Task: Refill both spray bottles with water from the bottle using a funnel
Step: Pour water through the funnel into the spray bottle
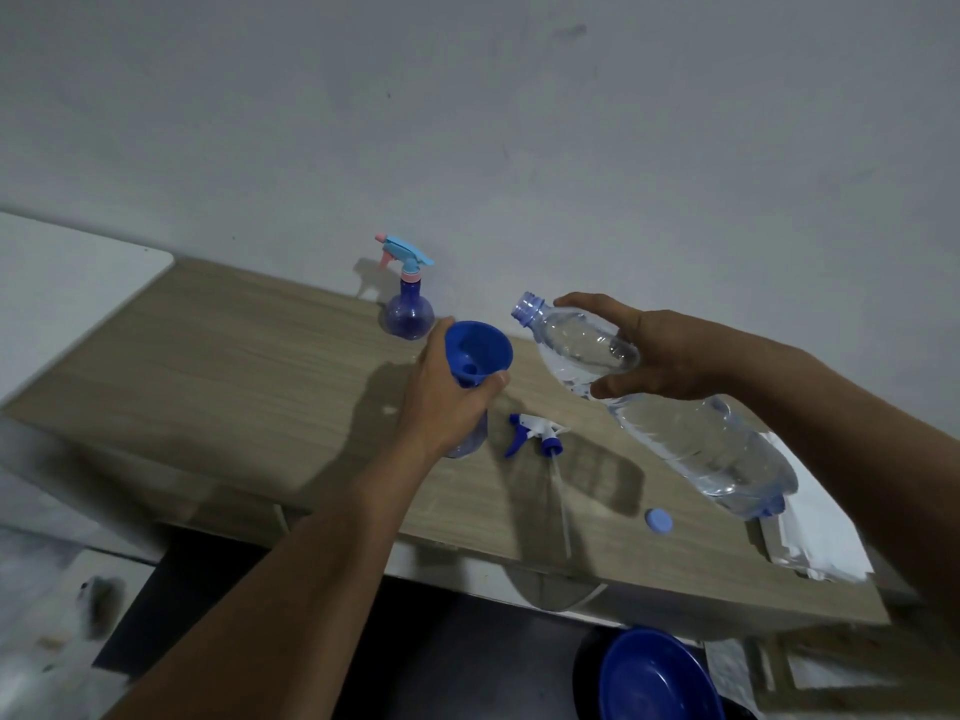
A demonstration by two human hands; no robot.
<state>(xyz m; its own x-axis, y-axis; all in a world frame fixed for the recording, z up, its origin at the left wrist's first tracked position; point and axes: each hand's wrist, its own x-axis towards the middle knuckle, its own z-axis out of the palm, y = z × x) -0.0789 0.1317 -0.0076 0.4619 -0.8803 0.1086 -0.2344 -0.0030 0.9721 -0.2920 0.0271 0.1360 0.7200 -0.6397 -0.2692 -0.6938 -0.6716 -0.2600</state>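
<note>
My left hand (441, 397) grips the neck of a blue funnel (478, 353) that sits in a clear spray bottle (470, 441), mostly hidden behind the hand. My right hand (654, 356) holds a large clear water bottle (670, 413), uncapped and tilted, its mouth pointing up-left just right of the funnel. The bottle's blue cap (658, 521) lies on the wooden table (234, 366). A blue-and-white spray head (537, 436) with its long tube lies on the table beside the funnel bottle. A second purple spray bottle (409, 309) with a light blue and pink head stands by the wall.
A white sheet (810, 537) lies at the table's right end under the water bottle. A blue bowl (657, 678) sits below the front edge. A white surface (67, 272) adjoins the table at the left. The wall (467, 122) runs right behind the table.
</note>
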